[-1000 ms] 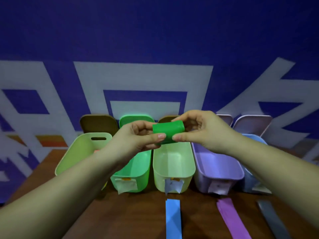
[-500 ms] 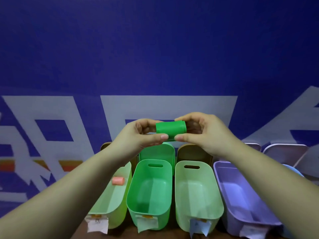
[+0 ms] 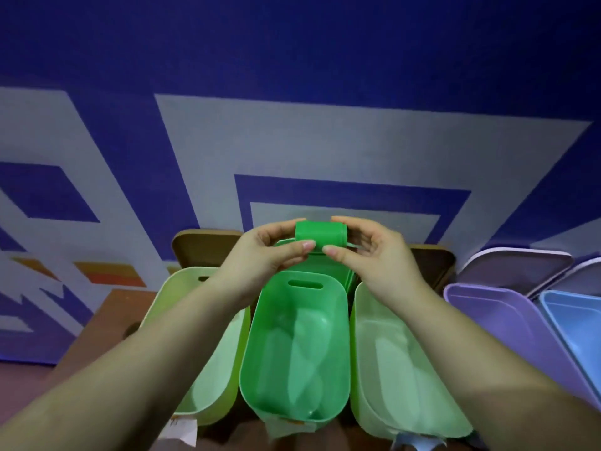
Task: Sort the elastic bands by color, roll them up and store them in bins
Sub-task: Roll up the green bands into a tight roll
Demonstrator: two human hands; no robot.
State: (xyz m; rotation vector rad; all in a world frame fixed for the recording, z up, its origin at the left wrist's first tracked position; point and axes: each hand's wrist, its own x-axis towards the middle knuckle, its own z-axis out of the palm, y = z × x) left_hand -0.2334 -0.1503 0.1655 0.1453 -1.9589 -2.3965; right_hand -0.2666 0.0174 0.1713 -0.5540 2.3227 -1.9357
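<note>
Both hands are raised over the row of plastic bins, pinching a rolled bright green elastic band [image 3: 320,238] between them. The left hand [image 3: 270,252] grips its left end with curled fingers and thumb; the right hand [image 3: 370,255] grips its right end likewise. Directly below the fingertips sits the bright green plastic bin [image 3: 297,349], flanked by pale green plastic bins [image 3: 406,379].
</note>
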